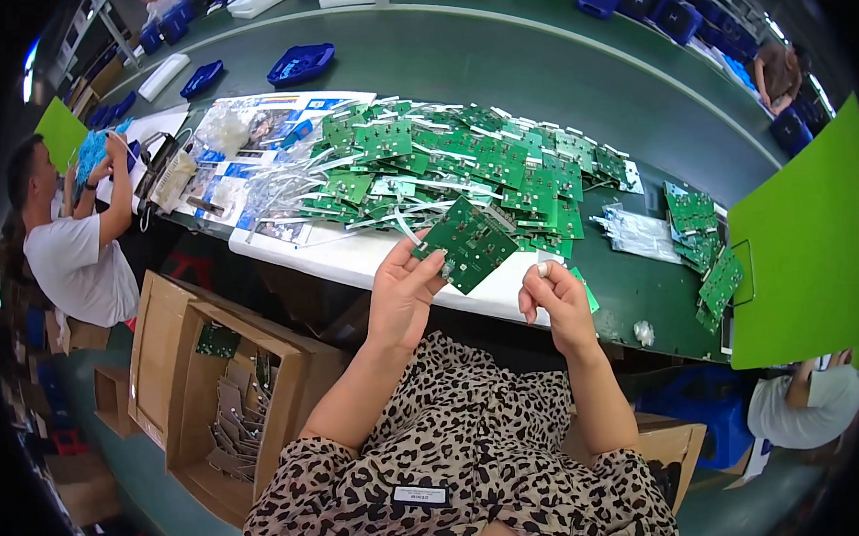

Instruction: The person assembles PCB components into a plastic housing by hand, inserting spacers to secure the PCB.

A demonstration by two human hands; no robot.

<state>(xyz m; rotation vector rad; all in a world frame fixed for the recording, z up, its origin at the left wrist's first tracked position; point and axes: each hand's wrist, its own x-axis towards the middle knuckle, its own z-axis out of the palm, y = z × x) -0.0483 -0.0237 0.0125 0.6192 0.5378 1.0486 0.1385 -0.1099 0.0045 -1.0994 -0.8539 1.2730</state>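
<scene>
In my left hand (407, 293) is a green circuit board (465, 245), gripped at its left edge between thumb and fingers and tilted toward me. A white ribbon cable (407, 227) shows by the board's left corner. To the right of the board, and apart from it, my right hand (558, 301) is closed with its fingers curled. Something small and white (544, 269) shows at its fingertips; I cannot make out what it is. Beyond both hands spreads a large heap of similar green boards (501, 159), many with white ribbon cables.
Clear plastic bags (639, 233) and more boards (692, 209) lie to the right, before a lime-green panel (803, 252). A cardboard box (180, 375) holding boards stands at lower left. People work at the left (83, 235), far right (779, 73) and lower right (805, 410).
</scene>
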